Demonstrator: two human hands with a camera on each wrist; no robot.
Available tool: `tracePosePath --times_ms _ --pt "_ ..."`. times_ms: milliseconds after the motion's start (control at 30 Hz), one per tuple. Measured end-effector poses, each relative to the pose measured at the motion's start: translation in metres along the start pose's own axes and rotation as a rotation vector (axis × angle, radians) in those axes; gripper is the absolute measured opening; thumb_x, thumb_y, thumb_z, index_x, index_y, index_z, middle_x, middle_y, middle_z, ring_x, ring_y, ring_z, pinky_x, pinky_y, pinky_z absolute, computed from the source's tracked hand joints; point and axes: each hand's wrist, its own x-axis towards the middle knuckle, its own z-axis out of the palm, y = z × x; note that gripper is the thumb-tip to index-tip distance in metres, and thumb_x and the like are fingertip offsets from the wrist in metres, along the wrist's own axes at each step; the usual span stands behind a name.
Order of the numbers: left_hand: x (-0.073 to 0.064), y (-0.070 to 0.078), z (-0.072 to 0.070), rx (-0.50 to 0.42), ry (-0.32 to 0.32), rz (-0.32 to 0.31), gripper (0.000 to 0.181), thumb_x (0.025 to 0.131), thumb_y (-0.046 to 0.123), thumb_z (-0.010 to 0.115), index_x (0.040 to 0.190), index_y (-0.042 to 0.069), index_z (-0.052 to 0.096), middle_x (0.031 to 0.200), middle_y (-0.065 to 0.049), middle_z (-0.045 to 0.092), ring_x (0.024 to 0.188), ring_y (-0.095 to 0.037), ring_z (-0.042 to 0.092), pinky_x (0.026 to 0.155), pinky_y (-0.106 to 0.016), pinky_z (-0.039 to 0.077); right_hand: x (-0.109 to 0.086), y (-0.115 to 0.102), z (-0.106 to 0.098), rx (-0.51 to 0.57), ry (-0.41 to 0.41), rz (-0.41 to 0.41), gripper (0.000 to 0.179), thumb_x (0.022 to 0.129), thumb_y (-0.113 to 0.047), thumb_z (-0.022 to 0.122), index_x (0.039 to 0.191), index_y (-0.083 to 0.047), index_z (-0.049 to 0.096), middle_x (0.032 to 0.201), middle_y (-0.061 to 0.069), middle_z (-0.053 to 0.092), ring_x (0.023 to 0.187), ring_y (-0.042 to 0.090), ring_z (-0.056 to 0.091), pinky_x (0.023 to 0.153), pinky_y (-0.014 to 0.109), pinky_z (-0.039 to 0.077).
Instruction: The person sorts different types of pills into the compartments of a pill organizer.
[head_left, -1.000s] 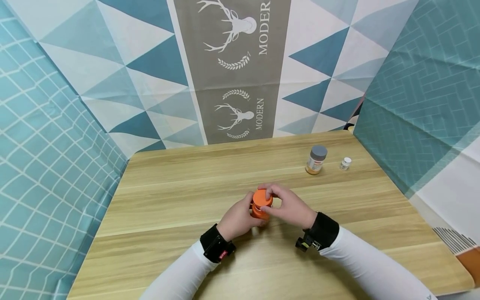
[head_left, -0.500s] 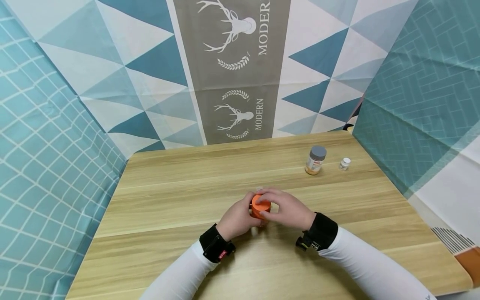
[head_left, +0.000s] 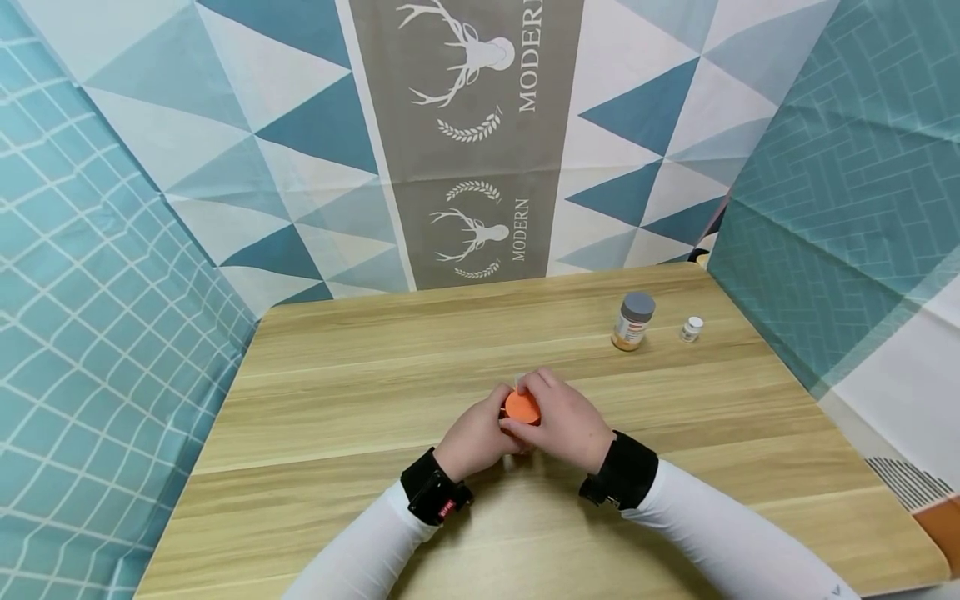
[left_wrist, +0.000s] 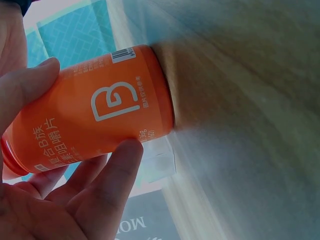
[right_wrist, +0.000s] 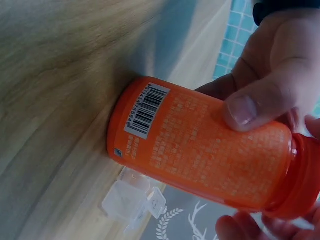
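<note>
An orange bottle (left_wrist: pixel 80 115) with white lettering and a large B logo stands upright on the wooden table. My left hand (head_left: pixel 472 437) grips its body, with the thumb on one side and the fingers round the other. On top is an orange cap (head_left: pixel 522 407), and the fingers and thumb of my right hand (head_left: pixel 566 423) curl round its rim. The right wrist view shows the bottle's barcode (right_wrist: pixel 146 111) near the base and my right fingertips (right_wrist: pixel 240 227) beside the neck. From the head view, the two hands hide most of the bottle.
A small clear plastic box (right_wrist: pixel 125 202) with its lid raised lies just behind the bottle. Farther back on the right stand a jar (head_left: pixel 632 322) with a grey lid and a tiny white bottle (head_left: pixel 691 329). Patterned cloths hang beyond the wooden table (head_left: pixel 360 367).
The orange cap has come down from above the neck onto the bottle. My right hand has turned, its fingers shifting from the cap's top to round its rim. My left hand stays put.
</note>
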Motion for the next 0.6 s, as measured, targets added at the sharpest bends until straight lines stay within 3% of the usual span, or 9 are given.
tracePosePath --times_ms 100,200,367,600 --pt "-0.001 0.000 0.000 -0.005 -0.005 0.006 0.070 0.073 0.025 0.082 0.132 0.016 0.046 0.105 0.003 0.064 0.087 -0.007 0.057 0.076 -0.030 0.051 0.000 0.002 -0.009 0.084 -0.097 -0.039 0.049 0.089 -0.037 0.066 0.128 -0.008 0.055 0.128 0.007 0.052 0.110 0.014 0.050 0.087 0.034 0.051" --pt "-0.001 0.000 0.000 -0.034 -0.008 0.005 0.084 0.074 0.025 0.082 0.144 0.013 0.038 0.118 0.001 0.062 0.099 -0.007 0.056 0.085 -0.033 0.050 0.001 0.004 -0.021 0.150 -0.232 -0.108 0.054 0.090 -0.020 0.062 0.141 -0.007 0.047 0.146 0.010 0.041 0.130 0.017 0.033 0.103 0.043 0.040" --pt "-0.003 0.001 -0.001 -0.081 -0.014 -0.022 0.087 0.074 0.022 0.084 0.146 0.014 0.036 0.123 0.001 0.061 0.106 -0.009 0.055 0.090 -0.035 0.049 0.004 0.008 -0.033 0.137 -0.359 -0.166 0.056 0.090 -0.011 0.060 0.144 -0.011 0.046 0.149 0.007 0.040 0.133 0.015 0.029 0.106 0.042 0.036" --pt "-0.003 0.000 -0.001 -0.054 -0.009 -0.011 0.073 0.073 0.024 0.084 0.135 0.020 0.045 0.119 0.004 0.062 0.102 -0.007 0.056 0.087 -0.035 0.050 0.005 0.008 -0.033 0.089 -0.324 -0.111 0.059 0.084 -0.015 0.064 0.141 -0.012 0.050 0.132 0.005 0.051 0.114 0.011 0.047 0.094 0.035 0.047"
